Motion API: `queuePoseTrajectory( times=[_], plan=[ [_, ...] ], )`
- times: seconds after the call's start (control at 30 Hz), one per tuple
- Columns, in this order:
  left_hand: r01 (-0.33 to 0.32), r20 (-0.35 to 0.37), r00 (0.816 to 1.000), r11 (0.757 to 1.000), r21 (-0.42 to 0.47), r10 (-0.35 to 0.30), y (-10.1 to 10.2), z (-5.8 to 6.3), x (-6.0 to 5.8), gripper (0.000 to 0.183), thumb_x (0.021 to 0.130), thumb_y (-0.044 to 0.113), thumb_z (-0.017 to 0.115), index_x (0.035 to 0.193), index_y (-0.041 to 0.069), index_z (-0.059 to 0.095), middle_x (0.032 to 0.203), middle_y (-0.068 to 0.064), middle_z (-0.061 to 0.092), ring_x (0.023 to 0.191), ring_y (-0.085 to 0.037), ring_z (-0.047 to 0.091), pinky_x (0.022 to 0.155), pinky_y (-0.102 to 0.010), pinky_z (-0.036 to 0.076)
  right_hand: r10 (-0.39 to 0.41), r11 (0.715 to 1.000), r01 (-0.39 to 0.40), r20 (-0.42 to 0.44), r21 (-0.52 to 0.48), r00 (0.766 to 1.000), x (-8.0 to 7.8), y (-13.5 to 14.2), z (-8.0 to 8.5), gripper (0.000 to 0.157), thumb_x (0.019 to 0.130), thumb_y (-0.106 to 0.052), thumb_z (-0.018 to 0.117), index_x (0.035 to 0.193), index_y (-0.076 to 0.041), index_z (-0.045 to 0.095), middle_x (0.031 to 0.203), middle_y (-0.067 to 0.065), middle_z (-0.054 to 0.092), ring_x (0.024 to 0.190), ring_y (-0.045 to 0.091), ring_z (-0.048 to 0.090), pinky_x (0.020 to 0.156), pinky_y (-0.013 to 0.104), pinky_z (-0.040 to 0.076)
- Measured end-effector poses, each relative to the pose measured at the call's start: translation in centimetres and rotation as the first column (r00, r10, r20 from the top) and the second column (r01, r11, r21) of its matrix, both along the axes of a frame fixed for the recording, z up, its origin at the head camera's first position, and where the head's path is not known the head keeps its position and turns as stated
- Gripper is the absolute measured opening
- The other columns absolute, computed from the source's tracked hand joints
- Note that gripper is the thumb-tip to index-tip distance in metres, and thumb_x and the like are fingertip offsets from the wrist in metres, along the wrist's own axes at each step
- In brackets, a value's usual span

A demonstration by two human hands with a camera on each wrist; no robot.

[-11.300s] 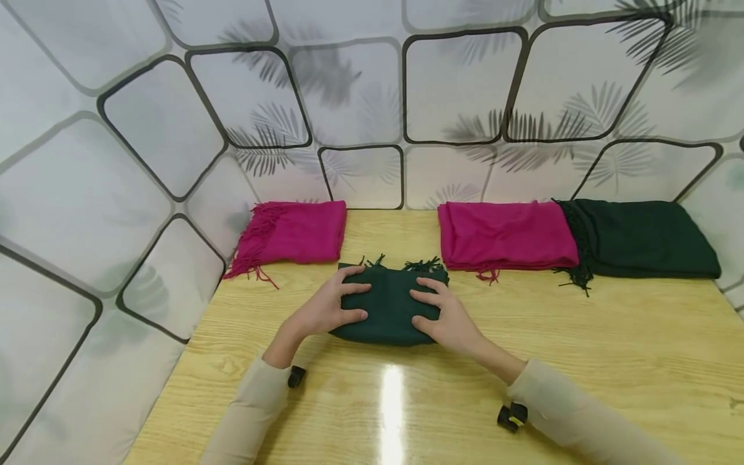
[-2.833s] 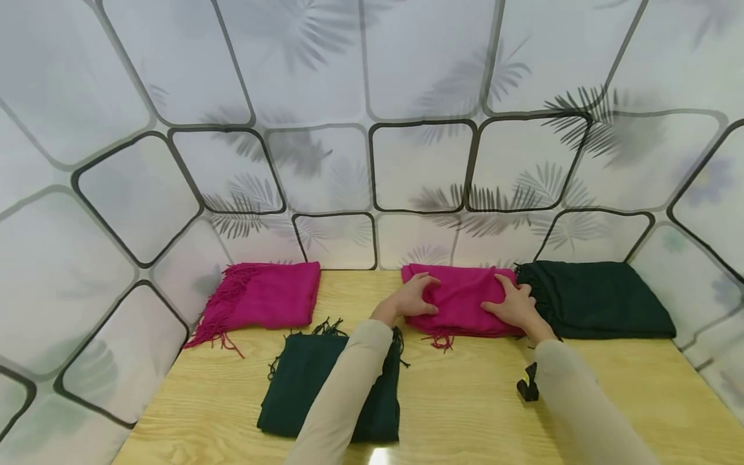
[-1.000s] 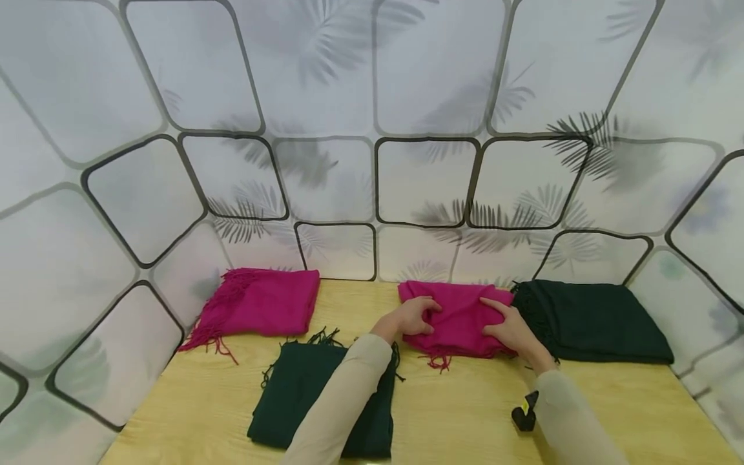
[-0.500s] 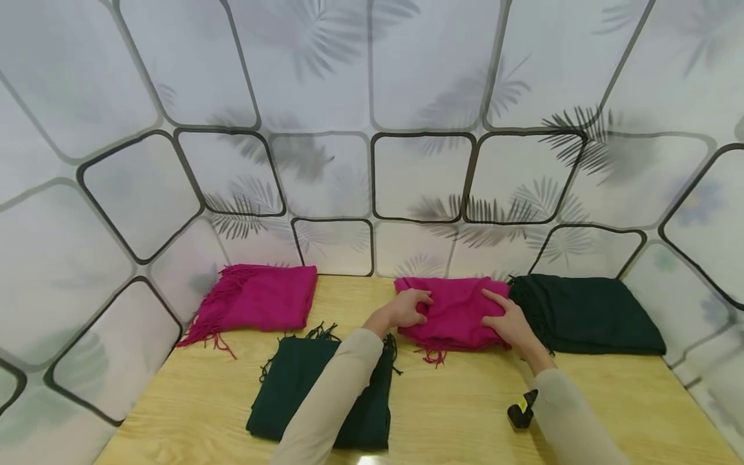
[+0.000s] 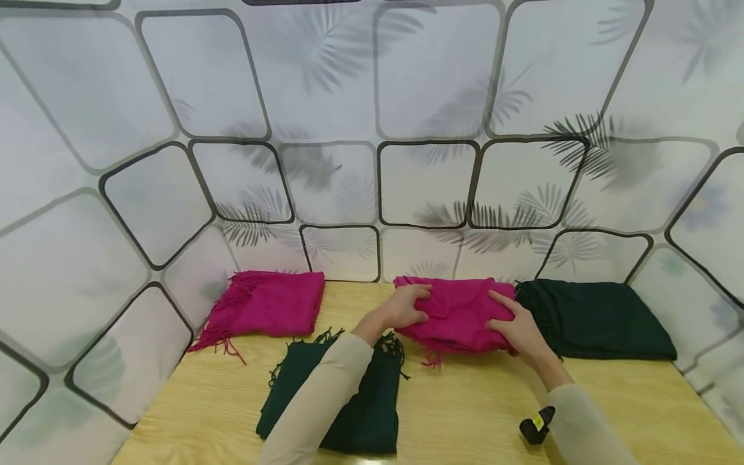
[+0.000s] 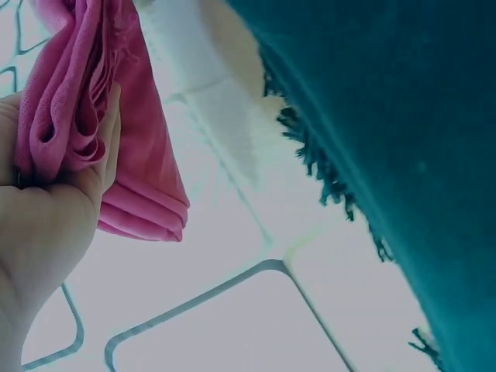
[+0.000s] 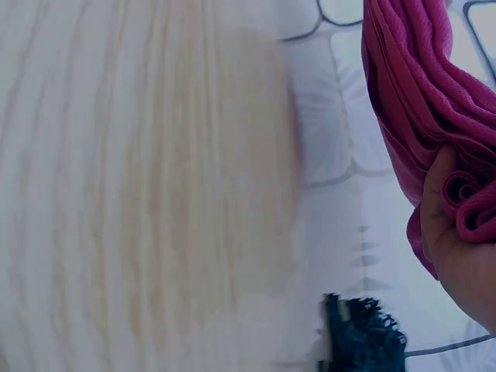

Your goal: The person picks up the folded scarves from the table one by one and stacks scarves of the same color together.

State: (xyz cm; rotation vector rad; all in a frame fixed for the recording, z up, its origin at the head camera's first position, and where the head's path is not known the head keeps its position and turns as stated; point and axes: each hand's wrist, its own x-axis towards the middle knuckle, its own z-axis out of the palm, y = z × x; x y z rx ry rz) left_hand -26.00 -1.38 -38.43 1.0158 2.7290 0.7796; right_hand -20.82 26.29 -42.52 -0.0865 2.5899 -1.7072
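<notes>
Left hand (image 5: pixel 401 309): gripping the left end of the held pink scarf (image 5: pixel 456 313) — thumb and fingers round its folded layers.
Right hand (image 5: pixel 520 330): gripping that scarf at its right end, thumb and index finger spread over the cloth.
Held pink scarf: stretched between both hands toward the back of the wooden table (image 5: pixel 459 413), tassels dangling at its near edge; from the right wrist it shows apart from the tabletop.
Near green scarf (image 5: pixel 372 413): folded flat, close to the person, fringe at its far side, the left sleeve (image 5: pixel 320 397) crossing above it.
Other pink scarf (image 5: pixel 285 305): folded at the back left, fringe fanned leftward.
Far green scarf (image 5: pixel 604 323): folded, just right of the held one — I can't tell whether they touch.
</notes>
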Motion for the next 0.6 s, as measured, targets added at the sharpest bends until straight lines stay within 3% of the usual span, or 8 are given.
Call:
queuePoseTrajectory(
  times=[0.2, 0.43, 0.6],
  plan=[
    [0.009, -0.036, 0.999, 1.000, 0.028, -0.008, -0.4, 1.1, 1.9, 0.049, 0.094, 0.009, 0.067, 0.140, -0.003, 0.053, 0.152, -0.010, 0.045, 0.142, -0.025, 0.039, 0.113, -0.033, 0.035, 0.010, 1.000, -0.011, -0.017, -0.017, 1.000, 1.9, -0.1, 1.8, 0.077, 0.092, -0.018, 0.069, 0.158, -0.018, 0.030, 0.156, 0.025, 0.021, 0.126, 0.041, 0.035, 0.073, 0.024, 0.050],
    [0.034, -0.046, 0.998, 0.998, 0.061, -0.032, -0.5, 2.0, 5.8, 0.052, 0.095, 0.009, 0.066, 0.142, -0.004, 0.050, 0.155, -0.009, 0.041, 0.142, -0.024, 0.041, 0.109, -0.029, 0.040, 0.025, 1.000, -0.025, -0.048, 0.020, 0.999, 5.0, 0.7, 2.3, 0.076, 0.093, -0.019, 0.069, 0.158, -0.021, 0.030, 0.157, 0.023, 0.020, 0.127, 0.042, 0.034, 0.078, 0.023, 0.051],
    [0.075, -0.078, 0.994, 0.996, 0.053, -0.071, -0.4, 1.9, 8.2, 0.053, 0.095, 0.011, 0.067, 0.143, -0.002, 0.049, 0.156, -0.007, 0.041, 0.142, -0.020, 0.040, 0.106, -0.024, 0.041, 0.015, 0.999, -0.014, -0.026, 0.045, 1.000, 7.4, 1.2, 2.5, 0.076, 0.092, -0.024, 0.070, 0.158, -0.024, 0.031, 0.160, 0.027, 0.011, 0.132, 0.045, 0.029, 0.080, 0.020, 0.049]
  ],
)
